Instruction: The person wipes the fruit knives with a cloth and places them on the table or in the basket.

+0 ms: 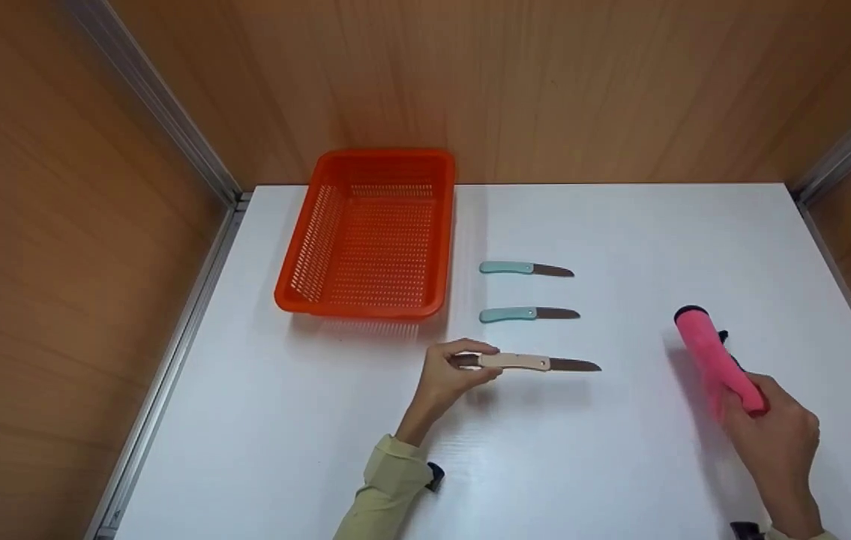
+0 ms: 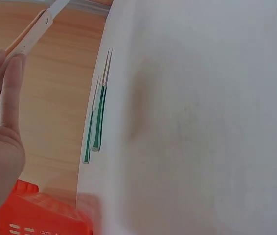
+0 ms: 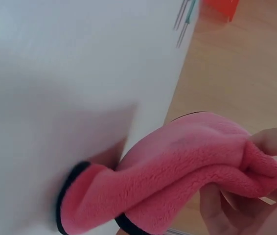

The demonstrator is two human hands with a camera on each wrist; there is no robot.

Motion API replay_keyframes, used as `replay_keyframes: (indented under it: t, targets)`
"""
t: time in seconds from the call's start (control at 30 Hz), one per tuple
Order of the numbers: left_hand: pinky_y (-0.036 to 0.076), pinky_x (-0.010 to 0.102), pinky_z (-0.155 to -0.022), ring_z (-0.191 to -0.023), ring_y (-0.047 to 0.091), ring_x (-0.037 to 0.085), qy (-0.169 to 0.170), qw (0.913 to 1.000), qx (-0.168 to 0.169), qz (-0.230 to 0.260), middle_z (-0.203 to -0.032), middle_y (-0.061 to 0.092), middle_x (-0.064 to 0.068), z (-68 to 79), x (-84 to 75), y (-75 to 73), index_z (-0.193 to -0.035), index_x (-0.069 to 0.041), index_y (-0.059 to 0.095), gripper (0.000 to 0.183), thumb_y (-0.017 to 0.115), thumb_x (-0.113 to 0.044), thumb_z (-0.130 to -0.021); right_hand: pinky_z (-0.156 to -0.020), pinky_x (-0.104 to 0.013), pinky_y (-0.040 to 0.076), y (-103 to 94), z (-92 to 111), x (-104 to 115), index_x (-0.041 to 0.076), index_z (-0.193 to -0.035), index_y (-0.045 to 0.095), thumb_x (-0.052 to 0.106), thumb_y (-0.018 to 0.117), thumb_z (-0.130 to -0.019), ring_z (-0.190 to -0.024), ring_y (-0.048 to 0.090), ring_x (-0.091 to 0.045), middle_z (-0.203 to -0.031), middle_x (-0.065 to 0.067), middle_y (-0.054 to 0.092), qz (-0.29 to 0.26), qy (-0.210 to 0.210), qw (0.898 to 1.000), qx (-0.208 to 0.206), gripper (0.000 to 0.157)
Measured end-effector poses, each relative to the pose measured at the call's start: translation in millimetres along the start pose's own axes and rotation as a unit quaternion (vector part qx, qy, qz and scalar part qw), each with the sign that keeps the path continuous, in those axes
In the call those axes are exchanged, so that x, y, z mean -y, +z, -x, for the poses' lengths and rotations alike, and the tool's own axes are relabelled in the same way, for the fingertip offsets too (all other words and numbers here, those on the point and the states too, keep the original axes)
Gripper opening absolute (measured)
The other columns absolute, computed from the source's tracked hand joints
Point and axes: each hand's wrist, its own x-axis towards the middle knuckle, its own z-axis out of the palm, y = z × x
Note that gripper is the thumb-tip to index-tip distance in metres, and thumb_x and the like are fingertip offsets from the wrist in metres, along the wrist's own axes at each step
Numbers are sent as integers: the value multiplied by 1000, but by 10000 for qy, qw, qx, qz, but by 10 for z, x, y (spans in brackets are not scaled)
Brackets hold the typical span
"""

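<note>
Cream knife: raised above the table (image 1: 283, 420), blade unfolded and pointing to the person's right; handle (image 1: 515, 361) in the left hand.
Work so far: partway at most, I judge; one knife and the cloth are in hand, but the two are well apart.
Work left: the cloth is not on the blade, and two more knives lie with no hand on them; whether any blade is already clean I cannot tell.
Left hand (image 1: 446, 381): thumb and fingers pinch the handle's near end, clear of the blade.
Pink cloth (image 1: 711, 352): bunched, black-edged, well to the right of the cream knife.
Right hand (image 1: 779, 431): grips one end of the cloth.
Upper green knife (image 1: 506, 267): flat on the table, beyond the other, blade out.
Lower green knife (image 1: 509, 314): between that one and the cream knife, roughly parallel.
Orange basket (image 1: 361, 309): left of the green knives, no knife inside.
</note>
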Motion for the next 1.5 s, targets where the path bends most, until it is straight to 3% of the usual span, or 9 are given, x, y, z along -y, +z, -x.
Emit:
replay_keyframes:
  t: [0.27, 0.37, 0.47, 0.57, 0.63, 0.87, 1.0, 1.3, 1.5]
  targets:
    - [58, 39, -75, -81, 67, 21, 424, 9987, 11, 266, -91, 68, 16, 136, -301, 50, -96, 9, 70, 26, 78, 5, -72, -50, -2, 39, -138, 33, 250, -8, -103, 67, 2, 72, -77, -60, 45, 12, -91, -23, 67, -879, 15, 9956, -331, 28]
    - [59, 40, -71, -79, 67, 20, 600, 9974, 12, 400, -89, 67, 17, 164, -351, 69, -95, 10, 70, 26, 78, 6, -71, -51, -3, 41, -183, 49, 343, -8, -100, 69, -2, 73, -74, -59, 49, 11, -84, -3, 69, -1146, -127, 9921, -503, 26]
    - [59, 38, -68, -79, 67, 20, 731, 9959, 53, 527, -89, 66, 17, 197, -412, 78, -96, 11, 69, 26, 77, 7, -71, -52, -4, 43, -228, 67, 443, -7, -98, 70, -4, 74, -73, -57, 51, 8, -81, 22, 60, -1311, -255, 9891, -622, 26]
    - [59, 38, -68, -80, 67, 21, 812, 9950, 90, 573, -89, 65, 16, 237, -481, 80, -97, 11, 69, 26, 77, 7, -72, -54, -4, 43, -271, 88, 548, -6, -100, 70, -5, 75, -72, -59, 52, 8, -83, 32, 54, -1386, -347, 9875, -668, 28]
    - [59, 39, -69, -80, 67, 22, 864, 9944, 113, 590, -89, 65, 17, 262, -525, 84, -97, 11, 69, 26, 77, 6, -73, -55, -4, 43, -302, 101, 620, -6, -100, 70, -6, 76, -71, -61, 53, 8, -85, 30, 55, -1427, -447, 9863, -696, 30]
    - [59, 41, -65, -78, 68, 28, 1389, 9882, 130, 635, -90, 67, 13, 275, -399, 100, -98, 2, 72, 26, 80, -5, -74, -59, -3, 45, -426, 166, 896, -7, -102, 70, -10, 77, -66, -66, 55, 5, -83, 19, 57, -1589, -678, 9829, -643, 36]
    - [59, 41, -63, -77, 68, 29, 1563, 9859, 129, 588, -90, 67, 13, 309, -461, 112, -97, 3, 72, 25, 80, -3, -73, -59, -5, 47, -469, 213, 1020, -6, -103, 70, -10, 78, -65, -68, 57, 1, -84, 12, 60, -1771, -818, 9791, -577, 39]
    - [59, 41, -64, -78, 67, 27, 1699, 9839, 163, 534, -91, 68, 14, 346, -512, 125, -96, 5, 72, 25, 80, -1, -73, -63, -5, 47, -493, 261, 1261, -8, -100, 70, -15, 73, -61, -75, 57, -2, -83, -14, 62, -2294, -1887, 9527, -635, 39]
    - [59, 41, -63, -81, 68, 26, 1893, 9796, 248, 633, -93, 67, 21, 340, -512, 122, -95, 12, 69, 26, 76, 11, -70, -59, -5, 46, -437, 305, 1413, -7, -97, 71, -13, 72, -60, -70, 54, -1, -83, -14, 62, -2199, -2417, 9445, -339, 37]
